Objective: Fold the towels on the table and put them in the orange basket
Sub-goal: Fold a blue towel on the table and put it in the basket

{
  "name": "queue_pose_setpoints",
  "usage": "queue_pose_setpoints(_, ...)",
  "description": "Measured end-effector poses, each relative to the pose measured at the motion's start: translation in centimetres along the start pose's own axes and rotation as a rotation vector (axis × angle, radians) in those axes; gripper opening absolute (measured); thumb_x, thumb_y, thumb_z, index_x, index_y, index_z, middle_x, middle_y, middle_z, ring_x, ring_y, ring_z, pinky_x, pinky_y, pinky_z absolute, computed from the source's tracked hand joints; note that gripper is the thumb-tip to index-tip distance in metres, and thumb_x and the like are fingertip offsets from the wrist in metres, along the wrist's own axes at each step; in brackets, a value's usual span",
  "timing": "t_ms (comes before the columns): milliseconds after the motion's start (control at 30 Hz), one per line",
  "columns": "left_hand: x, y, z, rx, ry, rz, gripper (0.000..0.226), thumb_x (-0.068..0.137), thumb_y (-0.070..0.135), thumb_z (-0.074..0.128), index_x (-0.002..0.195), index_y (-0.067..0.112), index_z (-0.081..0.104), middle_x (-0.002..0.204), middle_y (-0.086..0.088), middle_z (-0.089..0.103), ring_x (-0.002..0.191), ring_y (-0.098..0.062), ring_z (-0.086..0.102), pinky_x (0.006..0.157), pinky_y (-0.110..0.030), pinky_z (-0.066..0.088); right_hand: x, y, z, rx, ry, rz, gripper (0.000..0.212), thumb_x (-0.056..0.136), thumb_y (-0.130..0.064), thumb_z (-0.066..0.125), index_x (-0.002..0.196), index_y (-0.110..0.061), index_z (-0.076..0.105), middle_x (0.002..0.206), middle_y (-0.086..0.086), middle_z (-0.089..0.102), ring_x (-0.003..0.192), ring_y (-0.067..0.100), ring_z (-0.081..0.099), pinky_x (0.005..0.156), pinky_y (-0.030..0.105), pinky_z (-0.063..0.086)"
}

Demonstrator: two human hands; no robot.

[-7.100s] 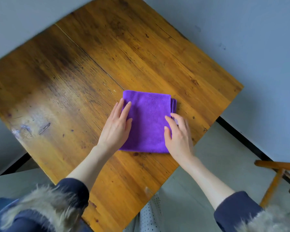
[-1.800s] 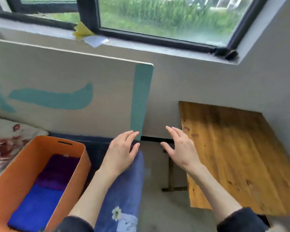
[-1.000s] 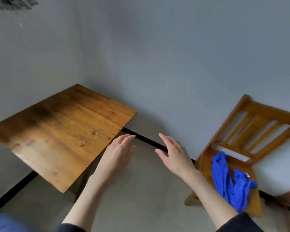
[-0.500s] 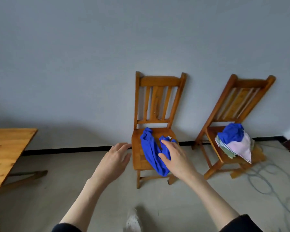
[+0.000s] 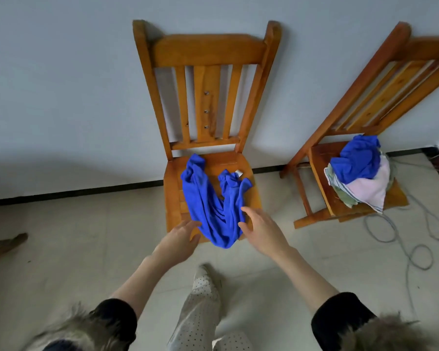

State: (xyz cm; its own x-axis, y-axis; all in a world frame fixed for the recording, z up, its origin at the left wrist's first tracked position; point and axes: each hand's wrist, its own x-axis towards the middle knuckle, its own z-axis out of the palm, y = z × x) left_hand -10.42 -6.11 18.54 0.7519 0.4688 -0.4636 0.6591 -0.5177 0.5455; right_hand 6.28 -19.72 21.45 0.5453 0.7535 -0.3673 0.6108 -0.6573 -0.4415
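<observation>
A crumpled blue towel (image 5: 211, 203) lies on the seat of a wooden chair (image 5: 205, 97) and hangs over its front edge. My left hand (image 5: 180, 239) reaches in at the towel's lower left with fingers extended, holding nothing. My right hand (image 5: 260, 229) is at the towel's lower right, fingers spread, its fingertips at or just over the cloth. On a second wooden chair (image 5: 370, 102) to the right sits a pile of towels (image 5: 360, 173), blue on top of pink and pale green ones. The table and the orange basket are out of view.
Both chairs stand against a grey wall. A grey cable (image 5: 403, 231) loops over the pale tiled floor at the right. A wooden leg (image 5: 5, 245) shows at the left edge. My leg in dotted trousers (image 5: 203, 295) is below the hands.
My view swung from the basket past the table to the chairs. I have come closer to the chair, and both hands have moved forward to the blue towel.
</observation>
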Motion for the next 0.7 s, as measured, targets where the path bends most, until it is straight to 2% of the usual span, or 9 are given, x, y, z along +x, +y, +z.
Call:
queue_pose_setpoints(167,7.0,-1.8,3.9,0.110,-0.225,-0.063,0.044,0.097,0.023,0.041,0.140,0.019,0.035,0.146,-0.002,0.036,0.131,-0.024,0.039,0.106,-0.038,0.033,5.4,4.3,3.7,-0.002,-0.141,0.064,0.046,0.097,-0.029,0.043,0.141,-0.016,0.035,0.138,0.003,0.043,0.126,0.020,0.041,0.099,0.032,0.035)
queue_pose_setpoints(267,10.4,-3.5,7.0,0.136,-0.298,-0.100,0.044,0.097,0.024,0.040,0.141,0.020,0.035,0.147,-0.001,0.035,0.134,-0.022,0.034,0.108,-0.039,0.031,8.5,6.4,6.5,-0.009,-0.230,0.059,0.045,0.097,-0.027,0.042,0.141,-0.016,0.034,0.139,0.004,0.043,0.126,0.021,0.041,0.100,0.033,0.037)
queue_pose_setpoints(467,15.3,-7.1,13.7,0.249,-0.236,-0.076,0.047,0.097,0.023,0.039,0.143,0.022,0.029,0.154,0.003,0.021,0.141,-0.012,0.018,0.110,-0.030,0.021,15.0,9.9,13.0,-0.002,-0.309,-0.088,0.040,0.098,-0.020,0.041,0.137,-0.014,0.041,0.136,0.004,0.046,0.124,0.021,0.043,0.098,0.035,0.039)
queue_pose_setpoints(533,17.0,-8.3,15.3,0.334,-0.267,-0.026,0.049,0.098,0.023,0.038,0.145,0.022,0.025,0.156,0.003,0.014,0.143,-0.014,0.012,0.113,-0.031,0.016,16.5,10.7,15.3,0.029,-0.341,-0.145,0.040,0.097,-0.018,0.041,0.137,-0.013,0.042,0.136,0.004,0.046,0.125,0.019,0.042,0.098,0.033,0.039)
queue_pose_setpoints(633,19.1,-9.8,17.1,0.488,-0.304,0.044,0.058,0.096,0.022,0.040,0.148,0.024,0.013,0.157,0.003,0.003,0.145,-0.016,0.001,0.116,-0.037,0.005,18.1,12.5,17.9,-0.059,-0.409,-0.258,0.043,0.096,-0.019,0.043,0.138,-0.012,0.039,0.142,0.006,0.040,0.131,0.020,0.034,0.103,0.028,0.027)
queue_pose_setpoints(700,20.2,-10.5,17.4,0.572,-0.306,0.082,0.066,0.095,0.021,0.042,0.148,0.028,0.003,0.158,0.004,-0.005,0.145,-0.017,-0.004,0.115,-0.042,-0.002,19.3,14.4,18.3,-0.202,-0.437,-0.313,0.047,0.095,-0.022,0.045,0.140,-0.012,0.036,0.148,0.008,0.031,0.136,0.021,0.027,0.110,0.031,0.018)
